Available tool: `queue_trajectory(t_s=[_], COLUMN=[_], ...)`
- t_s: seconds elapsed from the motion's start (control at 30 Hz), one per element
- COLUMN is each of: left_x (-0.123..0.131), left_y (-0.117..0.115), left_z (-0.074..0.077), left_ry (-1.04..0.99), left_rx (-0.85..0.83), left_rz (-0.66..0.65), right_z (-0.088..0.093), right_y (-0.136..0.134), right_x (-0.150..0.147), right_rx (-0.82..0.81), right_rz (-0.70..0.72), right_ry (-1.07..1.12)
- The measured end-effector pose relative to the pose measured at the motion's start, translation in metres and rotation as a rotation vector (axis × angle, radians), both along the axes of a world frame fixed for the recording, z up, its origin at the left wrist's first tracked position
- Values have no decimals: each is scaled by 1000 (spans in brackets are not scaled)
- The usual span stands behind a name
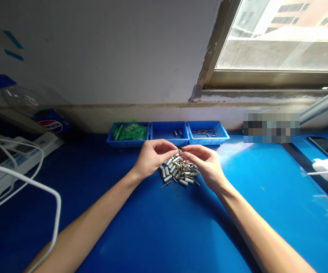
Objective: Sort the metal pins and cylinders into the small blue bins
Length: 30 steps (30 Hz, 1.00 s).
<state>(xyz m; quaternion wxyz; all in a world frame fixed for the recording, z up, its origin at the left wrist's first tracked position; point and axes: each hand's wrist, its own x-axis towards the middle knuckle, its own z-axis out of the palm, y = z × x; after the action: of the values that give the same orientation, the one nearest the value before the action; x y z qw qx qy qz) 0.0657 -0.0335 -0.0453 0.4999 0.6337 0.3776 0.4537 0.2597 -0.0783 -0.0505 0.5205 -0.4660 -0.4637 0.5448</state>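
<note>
Over a loose pile of small metal parts, my left hand and my right hand meet fingertip to fingertip. Each thumb is pinched toward its index finger. Something small and metallic shows at the fingertips, too small and too close to the pile behind to name. The pile mixes short silver cylinders or spacers with thin brass-and-steel pins, several of each. Fingers of both hands cover the pile's far edge.
Behind the hands stand three joined blue bins: the left bin holds a green plastic bag, the middle bin two silver cylinders, the right bin thin pins. A Pepsi bottle, power strip and white cable lie left.
</note>
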Motion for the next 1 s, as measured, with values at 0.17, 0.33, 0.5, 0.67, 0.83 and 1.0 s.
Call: queue_trajectory(t_s=[0.17, 0.33, 0.5, 0.67, 0.83, 1.0], left_x=[-9, -26, -28, -24, -18, -11], left_y=[2, 4, 6, 10, 9, 4], left_z=[9, 22, 17, 8, 10, 15], left_ry=[472, 1110, 1220, 1143, 958, 479], left_rx=[208, 281, 216, 224, 353, 273], left_rz=[-24, -20, -37, -48, 27, 94], right_z=[-6, -5, -7, -10, -9, -4], right_y=[4, 6, 5, 5, 4, 1], right_x=[5, 8, 8, 5, 5, 2], right_rx=[61, 186, 196, 177, 162, 112], right_rz=[-76, -257, -225, -187, -162, -91], right_ry=[-50, -133, -120, -148, -139, -120])
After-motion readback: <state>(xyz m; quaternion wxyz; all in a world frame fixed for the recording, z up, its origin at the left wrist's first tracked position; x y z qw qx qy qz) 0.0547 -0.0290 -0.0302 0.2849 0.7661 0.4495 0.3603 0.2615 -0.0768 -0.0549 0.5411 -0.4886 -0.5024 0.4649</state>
